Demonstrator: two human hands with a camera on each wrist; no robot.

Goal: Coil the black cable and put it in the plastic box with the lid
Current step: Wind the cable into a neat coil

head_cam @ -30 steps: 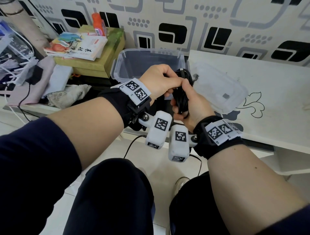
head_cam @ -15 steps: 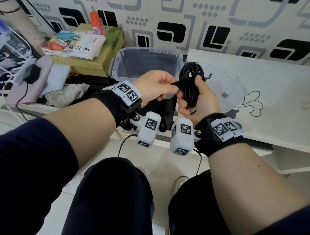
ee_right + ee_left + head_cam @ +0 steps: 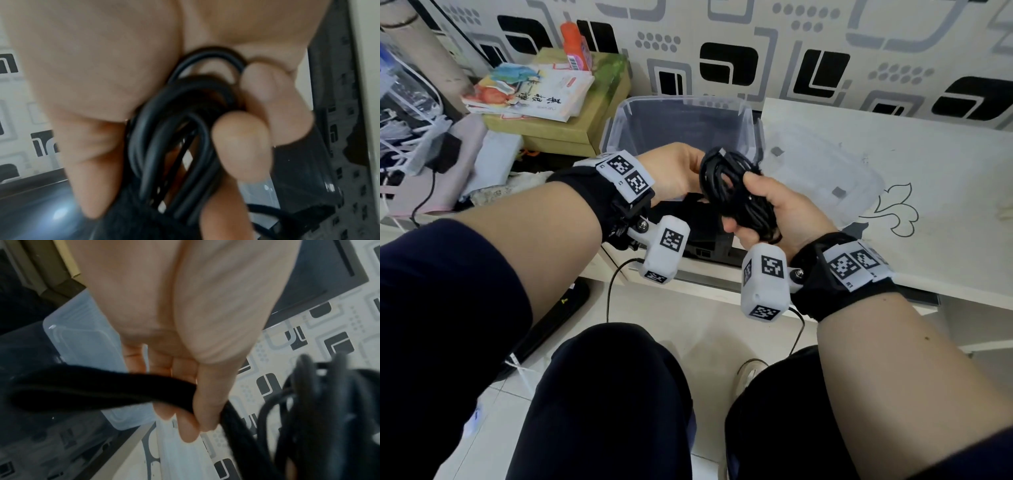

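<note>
The black cable (image 3: 732,185) is a tight coiled bundle held in the air just in front of the clear plastic box (image 3: 619,126), which stands without its lid. My right hand (image 3: 746,202) grips the bundle, fingers curled round the loops (image 3: 174,146). My left hand (image 3: 688,174) is close against the bundle's left side. In the left wrist view its thumb and fingers (image 3: 195,423) pinch a flat black strap (image 3: 102,389) that runs from the bundle (image 3: 318,402). The clear lid (image 3: 822,171) lies on the white table to the right of the box.
The white table (image 3: 928,178) fills the right side. A stack of books (image 3: 534,96) and an orange bottle (image 3: 573,44) sit on a yellow-green box left of the plastic box. A black device (image 3: 705,236) lies below my hands. Wires and cloth crowd the far left.
The bundle has risen and tipped to the left. My left hand, which was pulling the strap out sideways half a second ago, is now close against the bundle.
</note>
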